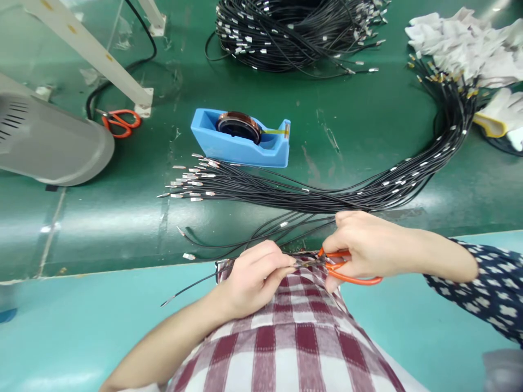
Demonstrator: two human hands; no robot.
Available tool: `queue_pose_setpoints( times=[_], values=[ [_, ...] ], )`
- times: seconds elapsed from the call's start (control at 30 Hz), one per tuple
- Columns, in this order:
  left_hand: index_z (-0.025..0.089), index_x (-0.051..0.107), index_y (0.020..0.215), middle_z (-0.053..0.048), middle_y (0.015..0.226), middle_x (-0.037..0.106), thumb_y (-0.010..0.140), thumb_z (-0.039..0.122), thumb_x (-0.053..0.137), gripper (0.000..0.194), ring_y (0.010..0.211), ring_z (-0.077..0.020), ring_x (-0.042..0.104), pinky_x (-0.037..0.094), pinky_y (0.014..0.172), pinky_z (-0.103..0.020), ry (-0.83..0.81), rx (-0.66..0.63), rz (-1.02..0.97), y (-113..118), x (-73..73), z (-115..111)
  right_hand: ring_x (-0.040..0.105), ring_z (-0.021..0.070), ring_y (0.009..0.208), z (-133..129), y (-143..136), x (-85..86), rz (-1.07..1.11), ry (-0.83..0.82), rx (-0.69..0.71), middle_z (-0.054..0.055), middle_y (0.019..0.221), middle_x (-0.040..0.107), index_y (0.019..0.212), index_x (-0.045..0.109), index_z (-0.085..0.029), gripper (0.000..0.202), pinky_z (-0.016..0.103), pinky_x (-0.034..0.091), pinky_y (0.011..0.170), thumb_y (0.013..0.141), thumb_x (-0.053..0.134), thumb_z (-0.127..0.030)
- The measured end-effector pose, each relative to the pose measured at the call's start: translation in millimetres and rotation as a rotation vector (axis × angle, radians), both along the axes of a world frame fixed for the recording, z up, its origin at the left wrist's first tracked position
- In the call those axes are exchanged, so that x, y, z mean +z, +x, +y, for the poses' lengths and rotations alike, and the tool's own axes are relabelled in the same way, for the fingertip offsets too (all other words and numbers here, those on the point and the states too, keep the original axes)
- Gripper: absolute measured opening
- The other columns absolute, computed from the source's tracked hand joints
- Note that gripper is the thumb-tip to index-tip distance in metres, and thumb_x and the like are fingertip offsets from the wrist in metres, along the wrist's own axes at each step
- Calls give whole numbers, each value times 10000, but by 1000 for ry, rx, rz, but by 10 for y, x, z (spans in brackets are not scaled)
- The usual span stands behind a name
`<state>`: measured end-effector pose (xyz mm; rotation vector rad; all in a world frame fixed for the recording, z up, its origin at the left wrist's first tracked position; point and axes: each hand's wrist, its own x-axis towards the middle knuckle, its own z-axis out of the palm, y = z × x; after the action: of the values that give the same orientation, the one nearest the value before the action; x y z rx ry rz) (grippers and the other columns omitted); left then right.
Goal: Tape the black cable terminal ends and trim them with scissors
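Note:
My right hand (354,245) is wrapped round the orange handles of a pair of scissors (355,279), whose blades point left. Close to the blade tips, my left hand (261,277) pinches a thin black cable (196,284) above the lap, by the table's front edge. One end of that cable sticks out to the lower left. The exact spot between fingers and blades is too small to make out. Just beyond both hands lies a long bundle of black cables (286,196) with white tags and bare ends. A few loose cables (245,239) lie between the bundle and the edge.
A blue tape dispenser (245,149) with amber tape stands behind the bundle. Further back is a big coil of black cables (294,38). White gloves (466,43) lie at the right. Second orange scissors (122,123), a grey machine (53,141) and a white metal frame (93,49) are left.

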<state>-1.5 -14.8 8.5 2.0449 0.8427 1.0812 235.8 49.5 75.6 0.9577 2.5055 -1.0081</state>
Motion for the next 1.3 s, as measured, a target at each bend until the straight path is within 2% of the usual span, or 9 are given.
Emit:
queue_pose_setpoints(
  times=[0.13, 0.23, 0.37, 0.57, 0.8, 0.93, 1.07, 1.2, 1.3],
  values=[
    [155, 645, 960, -40, 716, 644, 883, 70, 593, 126, 646, -135, 582, 511, 592, -239, 3, -8, -6, 1, -22, 0, 369, 126, 524, -16, -3, -19, -23, -52, -27, -40, 394, 334, 464, 381, -188, 402, 250, 200, 501, 774, 630, -250],
    [144, 646, 954, -43, 714, 645, 869, 59, 606, 127, 644, -137, 581, 506, 586, -240, 4, -10, -28, 2, -36, 0, 303, 107, 484, -20, -7, -50, 2, -61, -47, -56, 406, 312, 478, 396, -185, 413, 250, 189, 490, 791, 645, -292],
    [140, 649, 954, -45, 711, 644, 865, 61, 614, 124, 638, -137, 581, 506, 583, -241, -7, -3, -49, 0, -23, 2, 213, 86, 434, -22, -6, -97, 42, -239, -64, -80, 404, 306, 485, 393, -183, 459, 244, 183, 454, 847, 619, -352],
    [163, 649, 967, -43, 725, 661, 890, 86, 587, 125, 646, -137, 596, 508, 586, -236, -50, -37, -31, -6, 12, -4, 275, 106, 531, -2, 27, -107, 63, -67, -34, -62, 447, 376, 526, 382, -186, 539, 252, 218, 533, 814, 638, -564],
    [163, 639, 931, -38, 733, 654, 873, 67, 606, 117, 653, -129, 594, 504, 598, -228, -97, -29, -43, -14, -13, -23, 244, 98, 519, 36, 69, -156, 57, -225, -12, -71, 463, 340, 535, 392, -187, 515, 253, 229, 537, 843, 605, -541],
    [166, 637, 937, -31, 723, 636, 875, 70, 609, 118, 649, -124, 581, 500, 598, -227, -105, -23, -34, -18, -27, -31, 266, 112, 532, 23, 25, -126, 71, -80, -5, -58, 440, 386, 520, 370, -187, 505, 270, 230, 573, 819, 628, -502],
    [160, 639, 939, -32, 728, 635, 875, 63, 606, 121, 658, -122, 581, 496, 605, -224, -108, -21, -30, -31, -44, -39, 175, 104, 501, 10, -12, -68, 80, 81, 12, -64, 425, 447, 508, 394, -182, 415, 297, 241, 641, 800, 614, -379],
    [151, 646, 934, -40, 724, 644, 872, 68, 614, 108, 642, -122, 575, 490, 587, -223, -106, -20, -40, -30, -47, -32, 160, 94, 489, 7, -20, -33, 97, 94, 32, -63, 482, 547, 561, 484, -195, 321, 315, 239, 675, 791, 605, -383],
    [144, 649, 938, -46, 724, 650, 872, 66, 614, 108, 644, -125, 581, 497, 589, -226, -96, -26, -63, -24, -36, -26, 196, 111, 507, 9, -26, -34, 81, 60, 21, -59, 451, 513, 529, 446, -192, 320, 311, 228, 660, 765, 613, -331]
  ],
)
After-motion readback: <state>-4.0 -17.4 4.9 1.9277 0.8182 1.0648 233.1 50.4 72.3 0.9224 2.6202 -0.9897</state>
